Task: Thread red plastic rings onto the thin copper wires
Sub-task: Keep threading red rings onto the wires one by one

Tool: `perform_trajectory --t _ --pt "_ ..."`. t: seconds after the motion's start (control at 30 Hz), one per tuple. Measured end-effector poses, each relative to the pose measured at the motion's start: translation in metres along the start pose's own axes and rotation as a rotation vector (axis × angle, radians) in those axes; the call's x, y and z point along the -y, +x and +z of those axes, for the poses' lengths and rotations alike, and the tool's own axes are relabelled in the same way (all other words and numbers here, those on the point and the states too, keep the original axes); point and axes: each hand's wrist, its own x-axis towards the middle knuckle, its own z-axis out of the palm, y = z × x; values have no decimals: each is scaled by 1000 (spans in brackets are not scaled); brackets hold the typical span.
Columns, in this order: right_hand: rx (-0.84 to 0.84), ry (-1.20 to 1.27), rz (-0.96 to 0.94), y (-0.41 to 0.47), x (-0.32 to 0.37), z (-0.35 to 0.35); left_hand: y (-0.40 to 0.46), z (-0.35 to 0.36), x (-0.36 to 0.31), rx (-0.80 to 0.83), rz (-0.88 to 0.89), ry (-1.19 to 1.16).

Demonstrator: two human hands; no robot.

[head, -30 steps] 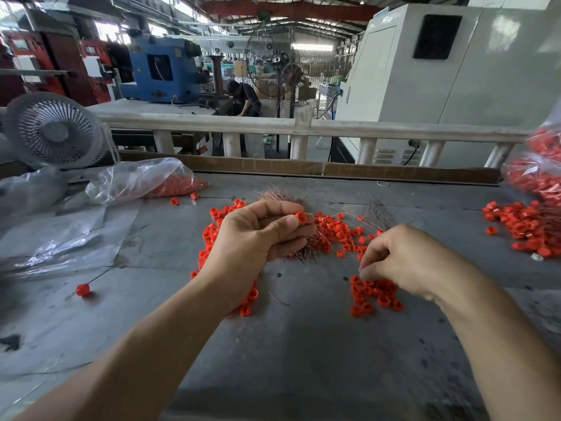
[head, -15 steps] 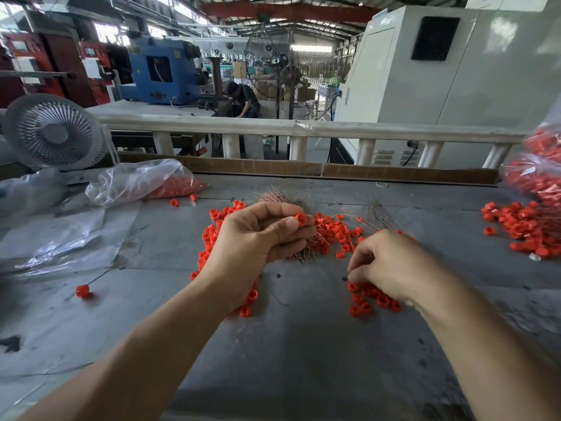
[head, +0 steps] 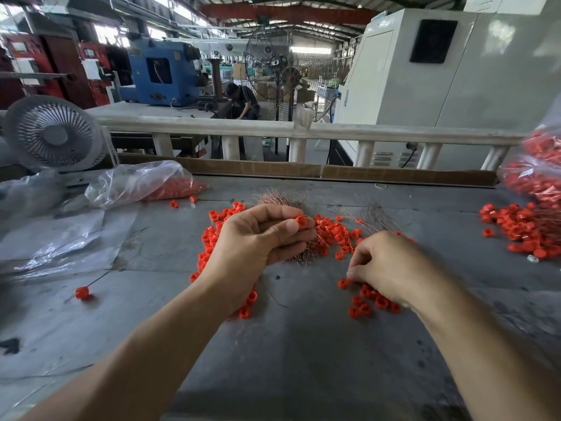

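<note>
My left hand (head: 258, 241) is curled round a bundle of thin copper wires (head: 283, 198) and pinches a red ring (head: 300, 221) between thumb and forefinger. Loose red rings (head: 337, 232) lie scattered on the grey table (head: 288, 344) around both hands. My right hand (head: 391, 262) is curled low over a small cluster of rings (head: 368, 302), its fingertips pinching a ring (head: 343, 283) at the cluster's left edge. A single ring threaded on a wire (head: 82, 292) lies apart at the left.
A clear bag of rings (head: 145, 186) and loose plastic sheet (head: 60, 238) lie at the left, behind them a small white fan (head: 51, 135). A heap of rings (head: 522, 229) and a full bag (head: 537, 171) sit at the right. A white rail (head: 273, 127) borders the table's far side.
My right hand has moved left and down from beside the scattered rings to the small cluster, and its fingertips have closed on a ring. My left hand has stayed in place.
</note>
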Motion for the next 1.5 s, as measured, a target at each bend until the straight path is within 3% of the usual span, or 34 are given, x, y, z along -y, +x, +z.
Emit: perform_trajectory --t 0.1,0.23,0.43,0.63,1.07,1.5 --pt "-93 61 -94 -1 1 -4 0 1 -1 -8 0 8" --pt "-135 459 -214 -4 13 -4 -1 2 -1 -13 -5 11" --pt "-243 843 -297 -11 28 -7 -2 6 -2 -33 -12 13" --pt "-273 996 -295 -17 42 -1 -3 8 0 -39 -11 15" --pt "-446 670 -427 -24 49 8 -5 13 -1 -50 17 33" --pt "-595 526 -543 -29 53 13 -6 13 -1 -79 63 49"
